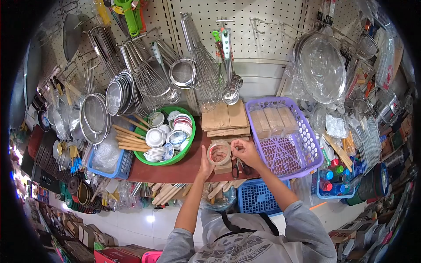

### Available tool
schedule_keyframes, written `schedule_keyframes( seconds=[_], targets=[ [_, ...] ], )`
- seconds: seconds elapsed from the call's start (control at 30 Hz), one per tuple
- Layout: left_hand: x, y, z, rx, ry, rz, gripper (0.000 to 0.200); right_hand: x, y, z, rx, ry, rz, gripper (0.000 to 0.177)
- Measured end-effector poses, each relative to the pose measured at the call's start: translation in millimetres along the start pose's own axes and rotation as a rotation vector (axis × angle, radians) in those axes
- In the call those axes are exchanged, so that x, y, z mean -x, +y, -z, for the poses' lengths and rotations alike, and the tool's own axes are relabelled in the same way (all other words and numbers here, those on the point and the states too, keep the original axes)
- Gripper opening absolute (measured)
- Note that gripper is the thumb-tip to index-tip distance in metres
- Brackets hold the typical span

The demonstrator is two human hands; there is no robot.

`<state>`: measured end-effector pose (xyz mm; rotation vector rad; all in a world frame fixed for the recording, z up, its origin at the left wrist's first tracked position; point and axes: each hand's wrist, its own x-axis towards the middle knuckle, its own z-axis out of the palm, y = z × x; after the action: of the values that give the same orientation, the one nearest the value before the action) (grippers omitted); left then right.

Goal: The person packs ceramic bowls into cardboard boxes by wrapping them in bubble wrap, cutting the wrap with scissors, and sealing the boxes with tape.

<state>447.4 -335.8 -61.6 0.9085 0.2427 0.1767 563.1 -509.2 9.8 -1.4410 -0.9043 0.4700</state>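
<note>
A roll of clear tape (226, 150) is upright in my left hand (205, 165), whose fingers show through its core. At the right rim of the roll, my right hand (245, 151) is closed in a pinch; a strip of tape between the fingertips is too fine to make out. Just below my right hand, a pair of scissors (235, 170) with dark handles lies on the red-brown table (144, 171). Behind the roll are stacked flat pieces of brown cardboard (224, 116), with more cardboard under my hands.
Left stands a green basin (164, 162) of small bowls, spoons and wooden-handled tools. Right is a purple basket (316, 151) with several wrapped brown packs (275, 120). Whisks (208, 83) and strainers (182, 73) hang above. A blue crate (259, 197) sits below the table edge.
</note>
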Motion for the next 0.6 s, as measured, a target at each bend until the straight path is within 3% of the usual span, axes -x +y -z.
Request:
schedule_keyframes(
  seconds=[0.17, 0.27, 0.37, 0.47, 0.6],
  targets=[
    [2.7, 0.0, -1.6, 0.100, 0.097, 0.005, 0.087, 5.5, 57.8, -22.3, -0.203, 0.077, -0.074, 0.009],
    [0.1, -6.5, 9.1, 0.056, 0.051, -0.052, 0.083, 9.3, 76.1, -24.4, -0.124, 0.115, -0.125, 0.010],
    [6.3, -3.9, -1.8, 0.027, 0.140, -0.071, 0.076, 13.2, 91.6, -22.6, -0.005, 0.046, -0.168, 0.006],
    [3.3, -11.2, 6.4, 0.066, 0.125, -0.086, 0.060, 11.2, 90.5, -22.8, 0.095, 0.064, -0.065, 0.006],
    [11.2, -11.4, -13.0, 0.048, 0.275, -0.286, 0.037, 6.5, 86.4, -24.5, 0.072, 0.065, -0.092, 0.007]
  ],
)
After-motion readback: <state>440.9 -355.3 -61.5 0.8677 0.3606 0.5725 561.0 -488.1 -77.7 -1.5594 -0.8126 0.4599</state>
